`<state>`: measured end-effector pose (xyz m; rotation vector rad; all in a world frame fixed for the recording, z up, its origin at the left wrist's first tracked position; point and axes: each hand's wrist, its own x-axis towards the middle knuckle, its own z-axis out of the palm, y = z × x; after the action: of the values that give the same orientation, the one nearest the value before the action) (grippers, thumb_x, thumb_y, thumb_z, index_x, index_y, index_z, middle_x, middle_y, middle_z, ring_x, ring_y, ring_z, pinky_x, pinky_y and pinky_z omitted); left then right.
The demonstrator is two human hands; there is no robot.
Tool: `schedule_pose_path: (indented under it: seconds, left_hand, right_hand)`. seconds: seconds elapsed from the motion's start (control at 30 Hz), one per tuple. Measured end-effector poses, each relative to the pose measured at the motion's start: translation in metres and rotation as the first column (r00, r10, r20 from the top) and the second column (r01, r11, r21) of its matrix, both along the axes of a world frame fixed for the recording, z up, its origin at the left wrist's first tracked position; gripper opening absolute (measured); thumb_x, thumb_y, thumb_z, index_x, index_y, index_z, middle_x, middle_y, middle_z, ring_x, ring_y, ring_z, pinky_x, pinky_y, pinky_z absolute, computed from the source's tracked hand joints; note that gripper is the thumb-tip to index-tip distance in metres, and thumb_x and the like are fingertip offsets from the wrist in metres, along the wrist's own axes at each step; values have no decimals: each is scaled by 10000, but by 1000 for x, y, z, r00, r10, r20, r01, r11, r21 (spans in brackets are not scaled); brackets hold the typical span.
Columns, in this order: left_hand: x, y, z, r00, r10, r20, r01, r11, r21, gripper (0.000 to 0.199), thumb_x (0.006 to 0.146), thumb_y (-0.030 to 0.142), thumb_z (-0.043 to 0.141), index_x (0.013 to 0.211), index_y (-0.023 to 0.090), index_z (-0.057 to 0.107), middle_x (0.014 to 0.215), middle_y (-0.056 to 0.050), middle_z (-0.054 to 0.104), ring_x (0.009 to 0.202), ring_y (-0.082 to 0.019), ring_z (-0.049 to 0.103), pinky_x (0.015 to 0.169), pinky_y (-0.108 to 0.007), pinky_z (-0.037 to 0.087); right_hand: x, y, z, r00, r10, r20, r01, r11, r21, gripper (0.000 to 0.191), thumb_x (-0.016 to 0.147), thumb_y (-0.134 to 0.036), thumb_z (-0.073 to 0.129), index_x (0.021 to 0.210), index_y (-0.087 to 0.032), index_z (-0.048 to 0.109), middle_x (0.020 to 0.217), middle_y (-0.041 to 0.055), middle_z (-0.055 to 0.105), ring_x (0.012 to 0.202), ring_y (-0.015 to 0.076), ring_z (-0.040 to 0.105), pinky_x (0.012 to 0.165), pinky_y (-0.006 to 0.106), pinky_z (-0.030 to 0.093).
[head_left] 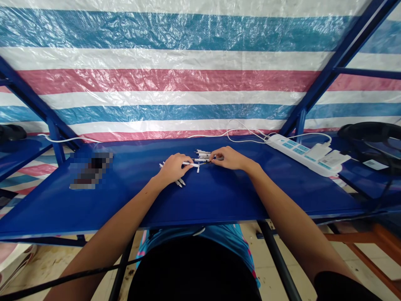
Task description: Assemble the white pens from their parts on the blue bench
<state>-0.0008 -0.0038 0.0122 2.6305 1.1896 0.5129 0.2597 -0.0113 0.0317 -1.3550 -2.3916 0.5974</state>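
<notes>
Seemingly midway: my left fingers point(187, 168) pinch a pen point(194, 165), my right fingers point(214, 154) a rod point(204, 162); other pens point(181, 183) alongside perhaps remain.

Pens point(203, 154) lie on the worktop point(203, 205) between the left hand point(177, 167) and right hand point(230, 159); more sit under the left. A blurred item point(89, 172) lies farther left, a power strip point(302, 155) farther right, a sheet point(188, 79) behind.

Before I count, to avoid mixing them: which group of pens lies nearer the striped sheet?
The pens beside the right hand; the other pens lie under the left hand, farther from the sheet.
</notes>
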Motion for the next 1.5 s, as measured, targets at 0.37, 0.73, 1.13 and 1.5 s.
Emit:
schedule_pose_path:
  seconds: [0.37, 0.73, 1.13, 1.5]
  left_hand:
    - [-1, 1, -2, 1000, -14, -9, 14, 1000, 3, 228, 983, 315, 572, 1032, 240, 782, 1014, -60, 787, 1001, -274, 696, 909, -391, 540]
    - [1, -2, 1, 999, -33, -21, 33, 999, -30, 222, 980, 307, 588, 1049, 237, 787, 1041, -62, 789, 1024, -279, 698, 940, -400, 536]
    - [3, -6, 3, 997, -71, -14, 70, 996, -50, 201, 977, 299, 604, 1027, 227, 785, 1010, -65, 788, 985, -282, 690, 933, -404, 522]
    - [5, -7, 2, 996, -87, -7, 86, 995, -47, 217, 983, 313, 590, 1040, 232, 783, 994, -64, 788, 1005, -276, 693, 968, -409, 529]
  right_hand:
    - [-1, 2, -4, 1000, 31, 3, -31, 999, 19, 262, 886, -257, 551, 930, -185, 798, 672, 16, 644, 575, 149, 532, 626, 268, 354]
    - [3, -2, 6, 1000, 7, -30, -6, 999, 36, 274, 880, -264, 540, 932, -176, 794, 641, 7, 599, 583, 147, 502, 633, 270, 339]
    - [-1, -3, 5, 1000, 17, -3, -17, 1000, 15, 269, 864, -257, 545, 902, -165, 794, 650, 18, 625, 577, 151, 498, 650, 283, 340]
    - [-2, -3, 4, 999, -3, 40, 2, 999, 33, 249, 871, -234, 549, 889, -175, 790, 643, 15, 622, 584, 153, 510, 649, 278, 339]
